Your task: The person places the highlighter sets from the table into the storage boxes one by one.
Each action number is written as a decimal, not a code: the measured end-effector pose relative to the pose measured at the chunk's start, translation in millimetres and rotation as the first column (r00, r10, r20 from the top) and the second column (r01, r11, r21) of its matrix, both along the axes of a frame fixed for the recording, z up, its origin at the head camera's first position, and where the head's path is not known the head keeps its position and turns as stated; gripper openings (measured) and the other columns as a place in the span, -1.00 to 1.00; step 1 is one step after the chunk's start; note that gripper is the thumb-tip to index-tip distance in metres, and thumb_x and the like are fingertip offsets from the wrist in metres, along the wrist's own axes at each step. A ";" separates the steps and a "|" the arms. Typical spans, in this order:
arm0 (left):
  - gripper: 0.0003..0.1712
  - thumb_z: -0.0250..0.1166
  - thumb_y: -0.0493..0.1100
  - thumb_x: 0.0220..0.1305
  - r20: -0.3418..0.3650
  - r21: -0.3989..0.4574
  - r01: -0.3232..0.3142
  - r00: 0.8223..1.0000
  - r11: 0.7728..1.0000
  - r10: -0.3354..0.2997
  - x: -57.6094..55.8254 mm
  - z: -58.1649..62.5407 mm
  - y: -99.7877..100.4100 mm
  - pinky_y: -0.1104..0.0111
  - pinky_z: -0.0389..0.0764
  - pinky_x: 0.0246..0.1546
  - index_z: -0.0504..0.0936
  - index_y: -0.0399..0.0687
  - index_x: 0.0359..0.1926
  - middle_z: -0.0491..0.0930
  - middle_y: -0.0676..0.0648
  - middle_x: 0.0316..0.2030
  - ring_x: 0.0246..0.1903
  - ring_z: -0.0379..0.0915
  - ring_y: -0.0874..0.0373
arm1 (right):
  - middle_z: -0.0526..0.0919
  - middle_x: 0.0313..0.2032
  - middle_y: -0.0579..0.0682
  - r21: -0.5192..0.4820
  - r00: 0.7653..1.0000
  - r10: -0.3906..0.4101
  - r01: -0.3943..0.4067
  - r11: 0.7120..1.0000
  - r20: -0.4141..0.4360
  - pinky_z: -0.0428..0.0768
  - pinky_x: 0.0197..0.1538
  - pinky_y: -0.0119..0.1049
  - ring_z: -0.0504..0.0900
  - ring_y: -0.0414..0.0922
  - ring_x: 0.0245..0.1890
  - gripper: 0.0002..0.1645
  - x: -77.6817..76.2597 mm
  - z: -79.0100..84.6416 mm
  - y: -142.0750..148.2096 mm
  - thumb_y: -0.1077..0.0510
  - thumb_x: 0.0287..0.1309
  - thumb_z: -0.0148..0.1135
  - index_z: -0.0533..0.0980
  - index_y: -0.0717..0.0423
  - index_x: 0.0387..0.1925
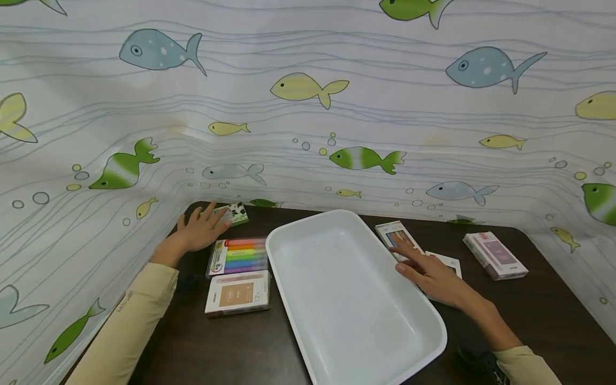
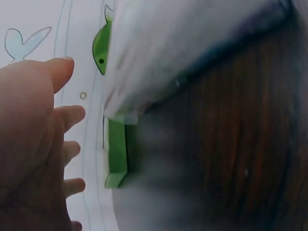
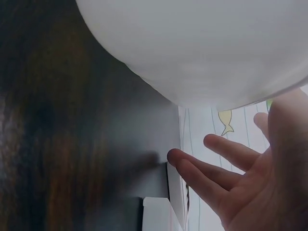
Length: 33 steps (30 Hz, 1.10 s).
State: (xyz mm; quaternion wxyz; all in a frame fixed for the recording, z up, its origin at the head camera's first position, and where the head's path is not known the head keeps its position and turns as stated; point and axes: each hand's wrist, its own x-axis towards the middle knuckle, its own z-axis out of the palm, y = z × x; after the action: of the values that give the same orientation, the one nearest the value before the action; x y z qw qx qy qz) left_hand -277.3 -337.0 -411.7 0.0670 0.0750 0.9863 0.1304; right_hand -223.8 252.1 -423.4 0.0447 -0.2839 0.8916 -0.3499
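Observation:
My left hand (image 1: 199,229) reaches to the back left with its fingers spread over a small green box (image 1: 237,214), partly covering it. In the left wrist view the same fingers (image 2: 71,150) extend near the green box (image 2: 117,154). Nothing is gripped there. To the right of a white tray (image 1: 344,278), my right hand (image 1: 435,278) hovers with fingers loosely extended. It overlaps a flat box with a picture on its front (image 1: 397,235) and a smaller white box (image 1: 447,263). The right wrist view shows spread fingers (image 3: 231,154) below the tray's underside (image 3: 202,57).
Left of the tray lie a pack of rainbow-coloured markers (image 1: 243,256) and a white box with a tan panel (image 1: 238,293). A white box with a purple panel (image 1: 495,255) lies at the far right. A fish-patterned sheet (image 1: 308,123) borders the dark table (image 1: 231,347).

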 end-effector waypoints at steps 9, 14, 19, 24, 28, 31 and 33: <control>-0.06 -0.28 0.45 0.53 0.042 0.013 -0.033 0.999 0.999 0.032 -2.9 0.7 -10.8 -0.55 -0.48 0.14 -0.11 -0.02 0.64 -0.38 -0.31 0.58 0.45 -0.53 -0.52 | 0.40 0.39 0.12 -0.010 1.000 -0.004 0.004 1.000 0.022 0.66 -0.12 -0.22 0.62 0.01 0.15 -0.22 2.0 -0.9 -0.3 -0.06 0.54 0.10 0.02 -0.35 0.62; -0.05 -0.28 0.46 0.52 0.060 0.019 -0.044 0.997 0.999 0.042 -2.7 1.6 -13.9 -0.56 -0.48 0.13 -0.14 0.00 0.65 -0.41 -0.29 0.58 0.45 -0.54 -0.52 | 0.38 0.40 0.14 -0.033 0.999 -0.002 0.004 0.999 0.048 0.67 -0.17 -0.28 0.61 0.07 0.16 -0.24 2.7 -1.4 -1.6 -0.06 0.54 0.10 0.07 -0.28 0.61; -0.07 -0.27 0.43 0.54 0.074 0.020 -0.054 0.996 0.998 0.053 -0.7 2.5 -15.9 -0.57 -0.46 0.13 -0.17 -0.01 0.65 -0.42 -0.32 0.58 0.45 -0.54 -0.53 | 0.36 0.42 0.12 -0.034 0.999 -0.002 0.004 0.999 0.050 0.68 -0.17 -0.28 0.59 0.09 0.18 -0.24 3.0 -3.5 -1.5 -0.05 0.54 0.11 0.05 -0.35 0.61; -0.06 -0.30 0.42 0.54 0.074 0.022 -0.069 0.995 0.997 0.067 -1.3 1.4 -19.5 -0.55 -0.46 0.15 -0.25 -0.02 0.64 -0.41 -0.38 0.56 0.44 -0.52 -0.54 | 0.34 0.44 0.10 -0.060 0.999 0.009 -0.007 0.998 0.037 0.68 -0.17 -0.27 0.60 0.09 0.18 -0.19 2.9 -4.5 -2.3 -0.01 0.51 0.15 0.05 -0.26 0.62; -0.08 -0.29 0.39 0.57 0.073 0.035 -0.078 0.994 0.996 0.075 -1.1 -0.3 -22.3 -0.54 -0.46 0.16 -0.25 -0.05 0.64 -0.38 -0.41 0.55 0.43 -0.50 -0.56 | 0.33 0.45 0.08 -0.069 0.999 0.006 -0.003 0.998 0.036 0.69 -0.17 -0.22 0.59 0.10 0.18 -0.20 3.7 -3.9 -3.1 0.00 0.51 0.16 0.07 -0.26 0.62; -0.10 -0.28 0.36 0.59 0.074 0.048 -0.074 0.995 0.996 0.071 -2.1 -2.7 -24.7 -0.57 -0.41 0.15 -0.23 -0.08 0.64 -0.33 -0.43 0.54 0.42 -0.46 -0.58 | 0.29 0.46 0.07 -0.063 0.999 -0.008 0.011 0.998 0.044 0.71 -0.17 -0.14 0.58 0.16 0.18 -0.24 4.4 -2.8 -3.5 -0.02 0.51 0.15 0.11 -0.29 0.60; -0.11 -0.28 0.35 0.59 0.078 0.054 -0.072 0.995 0.996 0.068 -4.2 -4.2 -25.8 -0.58 -0.37 0.14 -0.22 -0.09 0.64 -0.29 -0.44 0.54 0.42 -0.43 -0.58 | 0.27 0.47 0.07 -0.065 0.998 -0.014 0.018 0.998 0.058 0.71 -0.17 -0.10 0.58 0.19 0.17 -0.26 4.5 -2.1 -3.4 -0.03 0.51 0.14 0.13 -0.33 0.59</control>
State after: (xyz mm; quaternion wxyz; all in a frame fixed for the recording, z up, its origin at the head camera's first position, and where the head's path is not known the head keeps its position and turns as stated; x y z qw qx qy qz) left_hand -281.5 -362.8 -416.0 0.0979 0.0371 0.9810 0.1636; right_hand -219.2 248.7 -425.5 0.0584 -0.2680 0.8801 -0.3876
